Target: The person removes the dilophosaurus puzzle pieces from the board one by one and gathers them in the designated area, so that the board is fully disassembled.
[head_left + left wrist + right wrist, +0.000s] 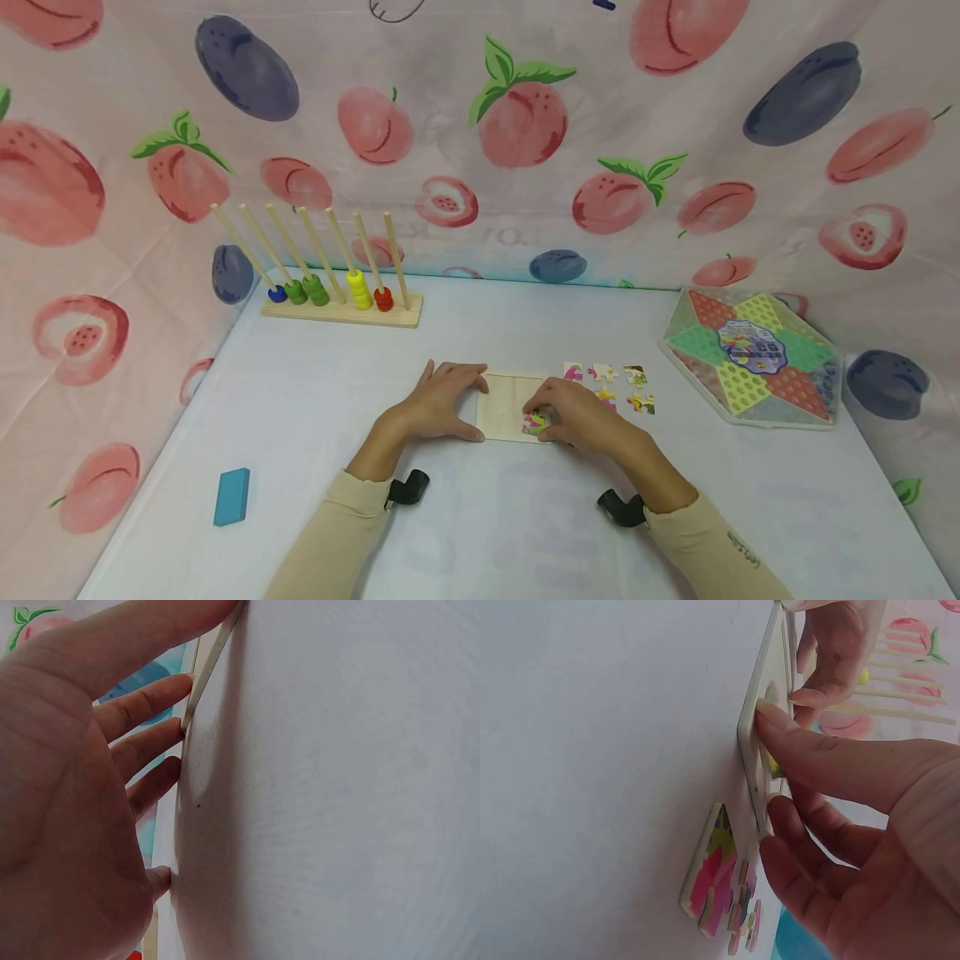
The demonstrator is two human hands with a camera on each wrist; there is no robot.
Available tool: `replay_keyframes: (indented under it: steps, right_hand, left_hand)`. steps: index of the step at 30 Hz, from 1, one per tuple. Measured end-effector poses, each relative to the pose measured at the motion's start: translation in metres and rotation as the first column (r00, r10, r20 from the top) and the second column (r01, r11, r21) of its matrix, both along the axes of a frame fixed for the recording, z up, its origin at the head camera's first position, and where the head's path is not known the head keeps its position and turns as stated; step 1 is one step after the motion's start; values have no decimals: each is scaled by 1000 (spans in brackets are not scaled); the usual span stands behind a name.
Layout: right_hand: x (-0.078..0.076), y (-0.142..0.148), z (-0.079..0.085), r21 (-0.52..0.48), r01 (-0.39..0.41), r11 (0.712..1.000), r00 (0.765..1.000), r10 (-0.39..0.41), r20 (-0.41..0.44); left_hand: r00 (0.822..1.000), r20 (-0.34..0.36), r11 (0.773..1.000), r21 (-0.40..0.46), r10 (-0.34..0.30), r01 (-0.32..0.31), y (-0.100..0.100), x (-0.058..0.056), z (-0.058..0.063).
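Note:
In the head view a light wooden puzzle tray lies flat on the white table. My left hand spans its left side, thumb near one corner and fingertips near the other. The left wrist view shows those fingers fairly straight against the tray's edge. At the tray's right end, my right hand pinches a green and pink jigsaw piece over the near right corner. In the right wrist view the thumb reaches across the tray's rim, and the piece is partly hidden behind it.
Several loose jigsaw pieces lie right of the tray, partly behind my right hand. A hexagonal Chinese checkers box sits farther right. At the back left stands a wooden peg stand with coloured rings. A blue block lies at the front left.

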State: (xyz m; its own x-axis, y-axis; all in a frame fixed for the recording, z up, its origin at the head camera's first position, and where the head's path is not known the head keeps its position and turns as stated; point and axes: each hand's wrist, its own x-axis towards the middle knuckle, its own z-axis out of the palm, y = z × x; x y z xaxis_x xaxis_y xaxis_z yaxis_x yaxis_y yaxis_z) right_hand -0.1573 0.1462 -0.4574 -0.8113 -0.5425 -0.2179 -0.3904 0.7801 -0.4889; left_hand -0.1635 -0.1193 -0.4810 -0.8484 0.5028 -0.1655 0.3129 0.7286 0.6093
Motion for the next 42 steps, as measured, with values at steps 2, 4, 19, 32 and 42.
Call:
replay_keyframes:
  steps: [2, 4, 19, 32, 42]
  right_hand:
    - [0, 0, 0, -14, 0, 1000, 1000, 0, 1]
    - [-1, 0, -1, -30, 3, 1000, 1000, -2, 11]
    - [-2, 5, -3, -98, -24, 995, 1000, 26, 14]
    - [-3, 29, 11, -289, 110, 951, 994, -105, 32]
    - [8, 88, 23, -330, 258, 908, 961, -276, -8]
  left_hand:
    - [1000, -1, 1000, 5, 1, -1, 0, 0, 0]
    - [1000, -1, 1000, 8, 2, -2, 0, 0, 0]
    - [1000, 1, 1000, 0, -1, 1, 0, -1, -1]
    - [1000, 0, 1000, 4, -9, 9, 0, 1, 2]
    - [1000, 1, 1000, 13, -10, 10, -1, 1, 1]
